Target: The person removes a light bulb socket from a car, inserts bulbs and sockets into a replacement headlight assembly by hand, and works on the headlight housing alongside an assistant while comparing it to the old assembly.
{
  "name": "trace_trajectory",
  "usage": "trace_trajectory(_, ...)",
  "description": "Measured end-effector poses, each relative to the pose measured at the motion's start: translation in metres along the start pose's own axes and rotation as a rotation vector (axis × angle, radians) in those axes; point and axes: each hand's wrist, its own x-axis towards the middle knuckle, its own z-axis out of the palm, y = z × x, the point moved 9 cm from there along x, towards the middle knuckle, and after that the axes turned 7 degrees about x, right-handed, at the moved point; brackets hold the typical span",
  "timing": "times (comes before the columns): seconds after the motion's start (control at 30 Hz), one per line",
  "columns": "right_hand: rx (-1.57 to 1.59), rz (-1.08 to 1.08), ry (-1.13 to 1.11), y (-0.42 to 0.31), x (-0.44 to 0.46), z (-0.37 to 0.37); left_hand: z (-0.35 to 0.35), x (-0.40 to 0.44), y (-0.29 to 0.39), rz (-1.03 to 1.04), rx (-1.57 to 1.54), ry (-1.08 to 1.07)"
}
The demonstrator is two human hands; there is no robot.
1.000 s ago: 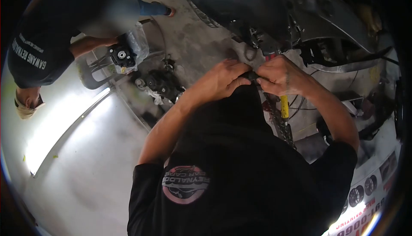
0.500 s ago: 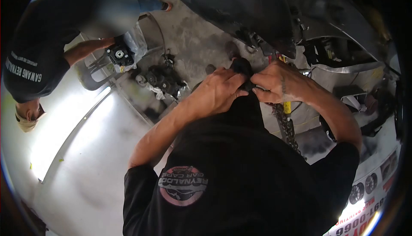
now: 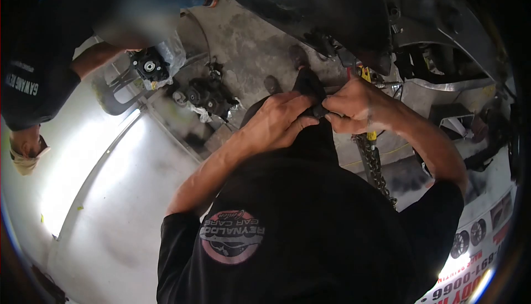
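Below the dark car panel, my left hand and my right hand meet in front of my black shirt. The fingers of both are bent in a pinch, with the fingertips nearly touching. Something small and dark lies between them, against dark clothing, and its shape is too hidden to name. Just beyond the fingers are my dark trousers and a shoe.
A dark car panel spans the top. At left, a person holds a black part in clear plastic. Another black part lies nearby. A chain and a yellow tool are on the right.
The view has shifted, so the co-worker now appears further left. My hands stay together and sit slightly lower in the picture; more of my dark trousers and shoes shows beyond them.
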Motion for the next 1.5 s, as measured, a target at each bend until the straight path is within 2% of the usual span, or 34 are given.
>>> trace_trajectory(0.1,0.163,0.074,-0.090,0.007,0.001,-0.001,-0.004,-0.001,0.005,0.027,-0.038,0.048)
trace_trajectory(0.2,0.155,0.137,-0.056,0.012,0.001,-0.002,-0.004,-0.002,0.000,0.022,-0.010,0.061)
trace_trajectory(0.3,-0.057,-0.051,0.012,-0.006,0.004,0.000,-0.004,-0.004,-0.003,0.017,0.052,0.071)
trace_trajectory(0.4,-0.007,0.023,0.027,0.005,0.002,-0.001,0.004,-0.007,-0.007,-0.044,0.040,0.046)
trace_trajectory(0.5,0.147,0.063,-0.084,0.009,0.001,0.004,0.002,-0.013,-0.001,-0.033,-0.063,0.072)
trace_trajectory(0.6,0.165,0.133,-0.068,0.010,0.003,0.005,-0.004,-0.010,-0.005,-0.021,-0.163,0.056)
trace_trajectory(0.7,0.130,0.088,-0.058,0.003,0.007,0.006,-0.001,-0.008,-0.016,-0.090,-0.230,-0.039)
trace_trajectory(0.8,0.071,0.111,-0.032,0.011,0.006,0.004,0.001,-0.006,-0.016,-0.147,-0.090,-0.035)
trace_trajectory(0.9,0.201,0.135,-0.040,0.017,0.005,0.003,0.001,-0.012,-0.008,-0.137,-0.125,0.068)
trace_trajectory(0.97,0.235,0.119,-0.084,0.013,0.006,0.004,-0.001,-0.012,-0.005,-0.130,-0.172,0.036)
trace_trajectory(1.1,0.278,0.096,-0.099,0.020,0.009,0.002,-0.007,-0.008,-0.003,-0.034,-0.080,0.124)
trace_trajectory(1.2,0.158,0.094,-0.049,0.023,0.008,-0.001,0.000,-0.008,-0.011,-0.072,0.000,0.148)
trace_trajectory(1.3,0.065,0.013,-0.017,0.016,0.009,-0.006,0.000,-0.004,-0.013,-0.146,-0.037,0.116)
trace_trajectory(1.4,0.150,0.067,-0.072,0.034,0.006,-0.005,0.005,0.003,-0.020,-0.167,-0.057,0.026)
trace_trajectory(1.5,0.137,0.045,-0.095,0.034,0.007,-0.010,0.000,0.006,-0.010,-0.121,-0.042,0.080)
